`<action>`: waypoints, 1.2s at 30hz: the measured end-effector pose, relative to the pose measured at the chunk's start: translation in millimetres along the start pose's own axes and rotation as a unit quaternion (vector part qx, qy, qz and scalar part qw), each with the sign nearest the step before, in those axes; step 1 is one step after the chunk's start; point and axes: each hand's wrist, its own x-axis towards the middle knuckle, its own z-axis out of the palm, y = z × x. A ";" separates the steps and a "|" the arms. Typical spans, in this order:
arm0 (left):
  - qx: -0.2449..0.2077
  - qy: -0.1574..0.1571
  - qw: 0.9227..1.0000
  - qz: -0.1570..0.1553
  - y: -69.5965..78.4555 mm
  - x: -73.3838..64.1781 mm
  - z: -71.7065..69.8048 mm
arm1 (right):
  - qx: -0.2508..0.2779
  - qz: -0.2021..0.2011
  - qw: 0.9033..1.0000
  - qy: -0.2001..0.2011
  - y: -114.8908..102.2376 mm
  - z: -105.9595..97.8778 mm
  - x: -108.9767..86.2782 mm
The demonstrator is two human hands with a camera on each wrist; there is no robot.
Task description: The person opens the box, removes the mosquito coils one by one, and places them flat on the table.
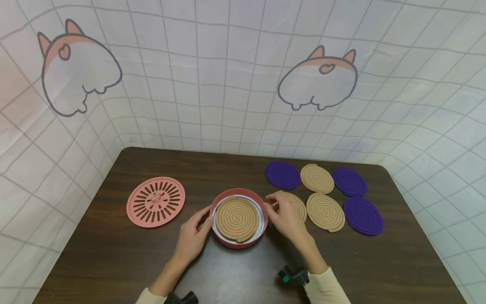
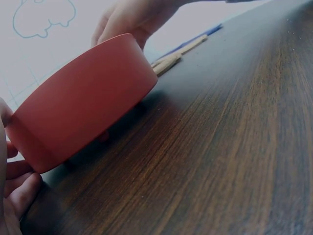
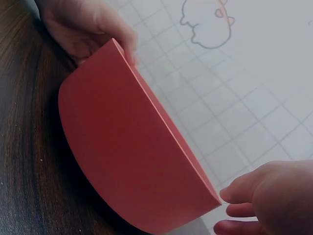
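A round red mosquito coil holder with a pale lining stands at the table's middle front. A tan mosquito coil lies flat inside it. My left hand grips the holder's left side, a finger over the rim in the right wrist view. Close by the right rim is my right hand, thumb and fingers loosely bent with nothing between them. Partly behind that hand lies another tan coil. In the left wrist view, small feet lift the holder's red wall off the table.
A pink slotted lid lies at the left. Toward the right lie more tan coils and several purple coils. The dark wooden table backs onto a white grid-patterned curtain.
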 end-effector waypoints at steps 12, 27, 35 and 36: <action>0.006 0.000 1.000 -0.004 0.5 -0.1 0.8 | 0.006 -0.027 0.999 0.022 -6.1 -2.8 -4.3; 0.009 0.004 1.000 -0.001 0.1 -0.5 1.7 | 0.007 -0.011 1.000 -0.015 -10.8 -6.6 -4.7; 0.008 0.002 1.000 -0.004 0.8 -0.2 1.7 | 0.007 -0.014 1.000 -0.022 -11.4 -7.4 -5.5; 0.008 0.001 1.000 -0.004 0.7 -0.2 1.7 | 0.006 -0.014 1.000 -0.022 -11.5 -7.5 -5.6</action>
